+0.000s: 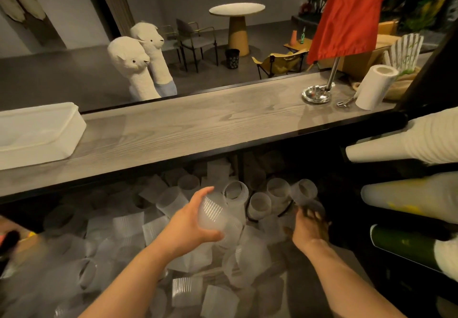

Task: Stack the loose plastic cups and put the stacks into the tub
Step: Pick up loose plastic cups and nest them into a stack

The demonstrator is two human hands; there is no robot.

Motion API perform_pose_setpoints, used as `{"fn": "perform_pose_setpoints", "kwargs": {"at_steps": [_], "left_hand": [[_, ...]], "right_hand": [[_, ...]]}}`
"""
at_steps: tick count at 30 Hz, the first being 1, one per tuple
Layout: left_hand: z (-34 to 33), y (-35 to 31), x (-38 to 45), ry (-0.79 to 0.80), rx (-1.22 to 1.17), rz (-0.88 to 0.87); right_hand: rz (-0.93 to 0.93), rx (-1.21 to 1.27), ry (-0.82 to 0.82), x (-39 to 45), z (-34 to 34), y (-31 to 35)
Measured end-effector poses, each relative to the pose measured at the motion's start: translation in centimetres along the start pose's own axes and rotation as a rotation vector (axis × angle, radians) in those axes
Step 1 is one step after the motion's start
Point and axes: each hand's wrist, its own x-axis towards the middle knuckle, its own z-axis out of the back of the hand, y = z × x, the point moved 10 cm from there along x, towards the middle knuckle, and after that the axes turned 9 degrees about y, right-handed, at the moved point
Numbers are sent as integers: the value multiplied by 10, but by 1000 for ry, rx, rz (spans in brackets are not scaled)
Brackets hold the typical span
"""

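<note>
tub (49, 129) on counter (198, 124), left | paper roll (374, 87) on counter, right | loose cups (173, 231) below counter

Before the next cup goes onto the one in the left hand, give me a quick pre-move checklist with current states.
1. Left hand has a firm grip on a cup: ok, fingers and thumb curl round it.
2. Right hand has the next cup: cannot tell, it is blurred among the loose cups.
3. Held cup's mouth faces the right hand: cannot tell.
4. Loose cups left to stack: ok, many lie below the counter.
5. Tub is ready on the counter: ok, it stands at the far left.
6. Path up to the tub is free: ok, bare counter beside it.
</note>
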Motion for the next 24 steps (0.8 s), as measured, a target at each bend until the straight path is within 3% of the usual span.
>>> {"fn": "perform_pose_setpoints", "kwargs": {"at_steps": [5, 10, 16, 21, 24], "left_hand": [[-2, 0, -10, 10, 13, -12], [-5, 9, -17, 31, 21, -11], [-4, 15, -24, 57, 33, -35], [-6, 13, -22, 97, 53, -65], [-5, 1, -19, 137, 55, -133]], "right_hand": [[31, 51, 33, -4, -10, 5], [60, 428, 81, -11, -5, -1], [110, 660, -173, -30, 33, -8], [139, 1110, -297, -56, 60, 4], [339, 1454, -163, -90, 67, 54]]}}
